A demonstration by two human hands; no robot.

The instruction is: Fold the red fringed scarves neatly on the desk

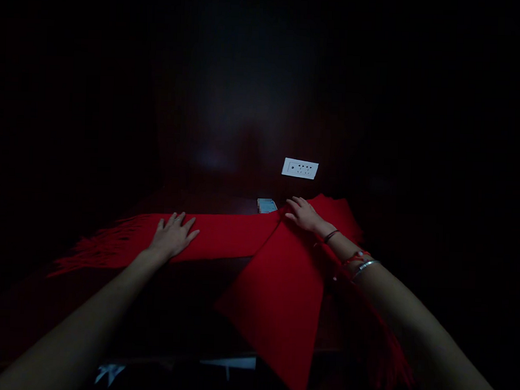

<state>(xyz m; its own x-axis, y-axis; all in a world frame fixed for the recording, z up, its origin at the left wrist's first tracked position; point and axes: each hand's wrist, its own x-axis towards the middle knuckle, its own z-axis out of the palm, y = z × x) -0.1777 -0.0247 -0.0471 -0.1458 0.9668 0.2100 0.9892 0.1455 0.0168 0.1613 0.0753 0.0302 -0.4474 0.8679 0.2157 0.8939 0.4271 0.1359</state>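
Note:
A red fringed scarf (pixel 233 234) lies across a dark surface. Its left part is stretched out flat, with loose tassels at the far left end. On the right it is folded over, and a broad flap hangs toward me past the front edge. My left hand (pixel 173 236) rests flat on the left part, fingers spread. My right hand (pixel 303 213) lies on the fold at the back right, fingers spread and touching the cloth. More tassels hang below my right forearm, dim and partly hidden by it.
A white wall socket panel (pixel 299 168) is set in the dark back wall. A small light-blue printed item (pixel 267 206) lies behind the scarf. Below the front edge of the dark surface, pale shapes (pixel 232 362) show. The sides are too dark to make out.

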